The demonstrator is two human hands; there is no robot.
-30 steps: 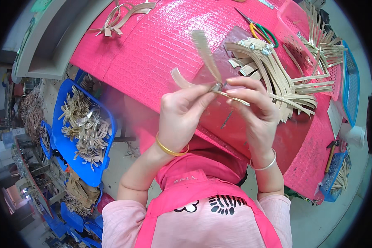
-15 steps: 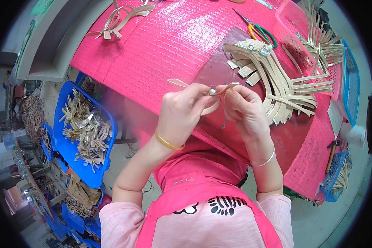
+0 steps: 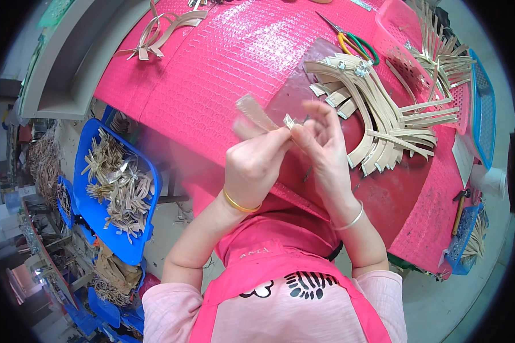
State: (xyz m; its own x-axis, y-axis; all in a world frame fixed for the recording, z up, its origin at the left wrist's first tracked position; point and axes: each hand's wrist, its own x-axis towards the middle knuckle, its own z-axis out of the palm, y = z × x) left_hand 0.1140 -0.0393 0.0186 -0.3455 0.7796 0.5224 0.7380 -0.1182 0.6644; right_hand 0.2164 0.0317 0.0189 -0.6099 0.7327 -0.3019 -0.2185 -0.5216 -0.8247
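My left hand (image 3: 254, 160) pinches a beige strap (image 3: 256, 112) between thumb and fingers. The strap bends back over the hand, its loose part blurred, and its pale end pokes up from the fingertips. Close beside that end is my right hand (image 3: 321, 151), thumb next to the strap and the other fingers spread and smeared by motion. Whether the thumb touches the strap I cannot tell. To the right, a fanned pile of beige straps (image 3: 377, 128) with small shiny pieces on top lies on a dark red mat (image 3: 392, 211).
Scissors (image 3: 349, 39) with yellow and green handles lie beyond the pile. A pink basket (image 3: 396, 23) and a blue basket (image 3: 483, 108) stand far right, a hammer (image 3: 459, 211) below them. Left of the pink-covered table (image 3: 212, 63) sits a blue bin (image 3: 100, 220) of strap bundles.
The strap has swung up and left over my left hand. My right hand's fingers have let go of it and spread apart. The view has shifted slightly.
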